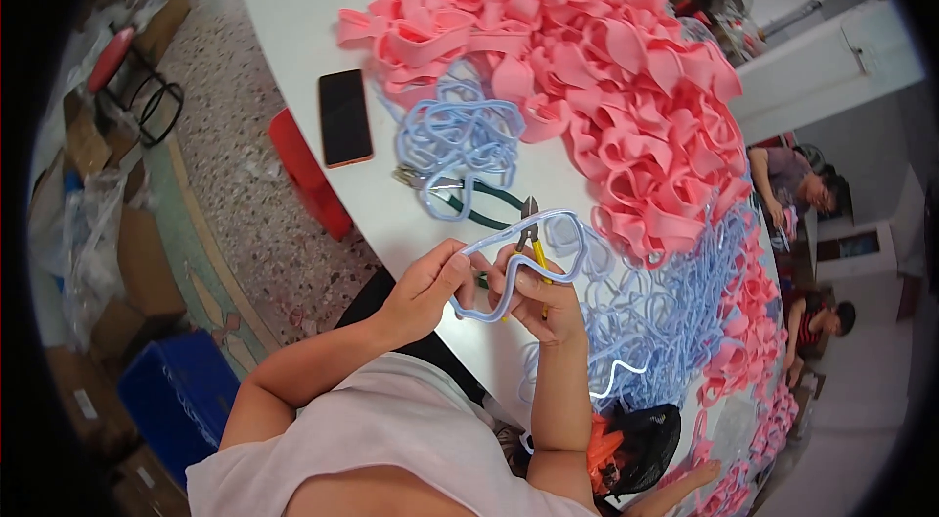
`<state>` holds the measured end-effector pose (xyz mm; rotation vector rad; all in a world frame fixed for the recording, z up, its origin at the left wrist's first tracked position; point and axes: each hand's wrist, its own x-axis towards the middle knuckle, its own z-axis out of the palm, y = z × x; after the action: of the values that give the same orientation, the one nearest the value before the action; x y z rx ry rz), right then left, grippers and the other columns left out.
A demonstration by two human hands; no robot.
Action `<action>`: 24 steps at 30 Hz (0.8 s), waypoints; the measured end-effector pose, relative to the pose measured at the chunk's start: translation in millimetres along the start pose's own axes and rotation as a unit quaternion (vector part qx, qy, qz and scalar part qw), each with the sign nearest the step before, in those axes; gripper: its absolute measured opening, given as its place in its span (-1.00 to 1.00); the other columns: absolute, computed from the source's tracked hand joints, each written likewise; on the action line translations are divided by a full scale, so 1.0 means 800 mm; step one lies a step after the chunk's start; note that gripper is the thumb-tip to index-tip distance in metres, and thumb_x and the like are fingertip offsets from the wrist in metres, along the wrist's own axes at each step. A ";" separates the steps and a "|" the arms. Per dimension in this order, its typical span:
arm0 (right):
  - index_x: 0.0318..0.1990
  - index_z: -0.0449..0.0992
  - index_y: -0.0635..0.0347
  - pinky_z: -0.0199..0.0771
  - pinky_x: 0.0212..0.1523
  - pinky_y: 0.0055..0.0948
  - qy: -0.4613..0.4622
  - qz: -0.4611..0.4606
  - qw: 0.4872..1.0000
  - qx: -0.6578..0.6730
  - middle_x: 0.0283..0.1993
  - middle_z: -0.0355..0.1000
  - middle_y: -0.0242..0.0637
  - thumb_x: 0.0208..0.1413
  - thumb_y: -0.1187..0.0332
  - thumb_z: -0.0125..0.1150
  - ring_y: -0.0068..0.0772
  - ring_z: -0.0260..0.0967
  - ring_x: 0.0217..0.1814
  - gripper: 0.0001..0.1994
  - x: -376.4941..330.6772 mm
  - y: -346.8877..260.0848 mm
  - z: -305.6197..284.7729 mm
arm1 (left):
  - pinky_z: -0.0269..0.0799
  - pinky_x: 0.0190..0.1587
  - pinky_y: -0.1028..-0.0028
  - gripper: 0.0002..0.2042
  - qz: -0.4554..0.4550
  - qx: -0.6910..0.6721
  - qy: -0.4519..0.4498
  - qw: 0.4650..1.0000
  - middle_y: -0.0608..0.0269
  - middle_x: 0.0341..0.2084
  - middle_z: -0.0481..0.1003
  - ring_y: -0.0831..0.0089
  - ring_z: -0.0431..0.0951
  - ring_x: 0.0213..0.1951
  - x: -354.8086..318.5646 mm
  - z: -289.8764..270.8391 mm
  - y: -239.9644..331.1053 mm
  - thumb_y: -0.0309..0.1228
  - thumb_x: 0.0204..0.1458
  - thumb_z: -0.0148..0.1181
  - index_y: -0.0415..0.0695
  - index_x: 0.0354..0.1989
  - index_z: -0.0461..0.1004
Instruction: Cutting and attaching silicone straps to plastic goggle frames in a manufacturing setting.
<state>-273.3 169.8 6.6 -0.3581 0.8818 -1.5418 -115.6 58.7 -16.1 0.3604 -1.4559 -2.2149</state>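
My left hand (423, 288) pinches one end of a pale blue rubber frame (565, 222), a goggle-shaped loop held above the white table (293, 18). My right hand (543, 297) grips small yellow-handled cutters (534, 235), whose metal jaws touch the upper edge of the frame; some of its fingers also steady the loop. A loose heap of the same blue frames (460, 135) lies just beyond, and many more blue frames (665, 312) spread to the right.
A big pile of pink rubber frames (606, 57) covers the far table. A black phone (344, 116) and green-handled pliers (469, 199) lie near. A red stool (308, 175), blue crate (176, 390) and boxes stand left. Two people sit right.
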 end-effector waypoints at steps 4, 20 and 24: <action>-0.09 0.37 0.26 0.41 -0.25 -0.46 0.098 0.009 0.954 -0.282 -0.32 0.37 -0.27 -0.03 0.54 0.15 -0.41 0.37 -0.28 -0.70 0.016 0.028 -0.029 | 0.19 -0.58 0.57 -0.76 -0.020 -0.022 0.146 0.989 0.40 -0.77 0.23 0.60 0.23 -0.70 -0.002 -0.043 0.026 -0.30 0.31 -0.19 -0.24 -0.21 0.32; -0.21 0.35 0.22 0.17 -0.32 -0.32 0.000 -0.204 0.440 -0.874 -0.35 0.26 -0.24 -0.35 0.53 0.18 -0.22 0.23 -0.30 -0.61 0.027 0.024 0.067 | -0.03 -0.67 0.65 -0.77 -0.124 0.173 0.104 0.972 0.53 -0.67 0.16 0.76 0.07 -0.67 -0.027 -0.100 0.052 -0.33 0.27 -0.08 -0.14 -0.44 0.28; -0.21 0.35 0.23 0.18 -0.32 -0.31 -0.007 -0.213 0.448 -0.869 -0.36 0.26 -0.24 -0.33 0.55 0.15 -0.23 0.23 -0.30 -0.63 0.027 0.025 0.071 | -0.04 -0.67 0.64 -0.77 -0.146 0.148 0.107 0.972 0.53 -0.66 0.17 0.76 0.06 -0.67 -0.030 -0.097 0.056 -0.33 0.27 -0.08 -0.14 -0.44 0.28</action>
<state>-224.2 132.0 24.3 -2.1702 2.2474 -0.3054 -49.0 -5.5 -7.1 0.9360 -1.7007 -2.0881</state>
